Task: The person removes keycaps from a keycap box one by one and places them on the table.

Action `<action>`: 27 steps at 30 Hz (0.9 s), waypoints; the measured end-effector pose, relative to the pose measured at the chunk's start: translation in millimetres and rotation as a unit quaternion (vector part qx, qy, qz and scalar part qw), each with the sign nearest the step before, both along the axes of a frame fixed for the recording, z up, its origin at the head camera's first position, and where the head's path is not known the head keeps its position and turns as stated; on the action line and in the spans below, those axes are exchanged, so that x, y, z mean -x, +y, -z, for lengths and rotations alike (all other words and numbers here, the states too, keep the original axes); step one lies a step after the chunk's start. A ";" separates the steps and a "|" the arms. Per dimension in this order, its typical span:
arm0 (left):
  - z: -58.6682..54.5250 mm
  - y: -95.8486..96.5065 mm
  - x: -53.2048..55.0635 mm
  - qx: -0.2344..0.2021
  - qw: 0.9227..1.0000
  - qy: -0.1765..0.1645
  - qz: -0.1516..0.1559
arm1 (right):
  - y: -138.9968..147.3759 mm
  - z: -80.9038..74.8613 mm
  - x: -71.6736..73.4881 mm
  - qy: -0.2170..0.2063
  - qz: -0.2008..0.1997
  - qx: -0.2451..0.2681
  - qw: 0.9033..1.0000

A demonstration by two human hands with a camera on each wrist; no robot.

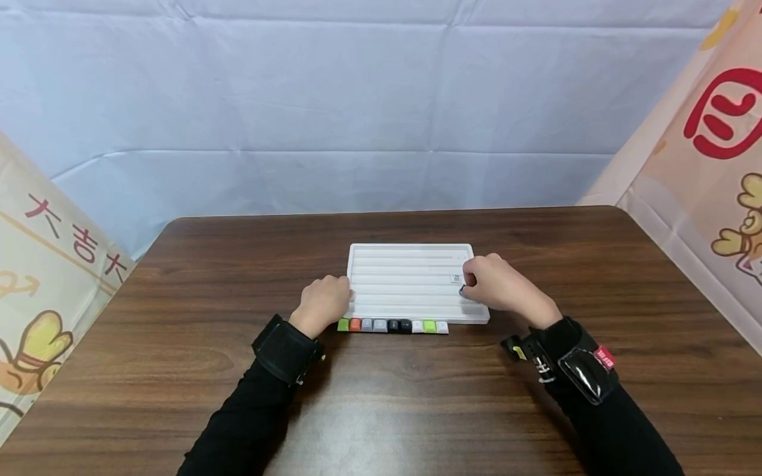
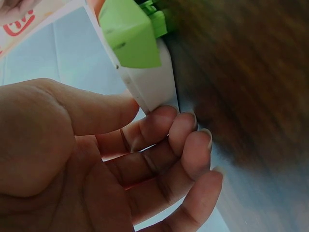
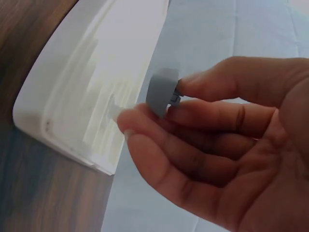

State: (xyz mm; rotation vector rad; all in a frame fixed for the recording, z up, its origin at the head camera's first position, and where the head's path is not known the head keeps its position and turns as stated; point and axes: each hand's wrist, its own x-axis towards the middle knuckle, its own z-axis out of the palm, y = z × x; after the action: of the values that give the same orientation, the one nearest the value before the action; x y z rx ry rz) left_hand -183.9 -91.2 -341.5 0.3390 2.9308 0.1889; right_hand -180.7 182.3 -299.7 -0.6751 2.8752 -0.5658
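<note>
A white ridged tray (image 1: pixel 405 271) lies on the table, with a row of coloured keycaps (image 1: pixel 393 326) along its near edge: green, orange, grey, black and white. My left hand (image 1: pixel 323 304) pinches the tray's left edge between thumb and fingertips, close to a green keycap (image 2: pixel 130 36) in the left wrist view. Above the tray's right side, my right hand (image 1: pixel 503 284) pinches a grey keycap (image 3: pixel 161 92) between thumb and fingers. Its stem side faces the palm in the right wrist view. The other fingers of that hand are bent beneath it.
The brown wooden table (image 1: pixel 417 403) extends around the tray on every side. Behind it hangs a pale blue cloth (image 1: pixel 333 106). Printed cloths (image 1: pixel 702 218) with cartoon figures stand at the left and right. A small label (image 1: pixel 456 278) is stuck on the tray's right part.
</note>
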 end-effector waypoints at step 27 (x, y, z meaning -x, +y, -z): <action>-2.0 0.3 -0.1 0.004 1.000 0.000 -0.005 | 2.1 1.0 -11.7 -0.082 -0.113 0.036 0.989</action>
State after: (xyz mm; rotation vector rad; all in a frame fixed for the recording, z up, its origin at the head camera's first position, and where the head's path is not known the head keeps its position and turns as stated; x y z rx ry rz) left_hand -183.8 -90.8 -339.5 0.3230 2.9331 0.1795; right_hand -169.1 184.4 -300.7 -0.9053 2.5917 -0.6607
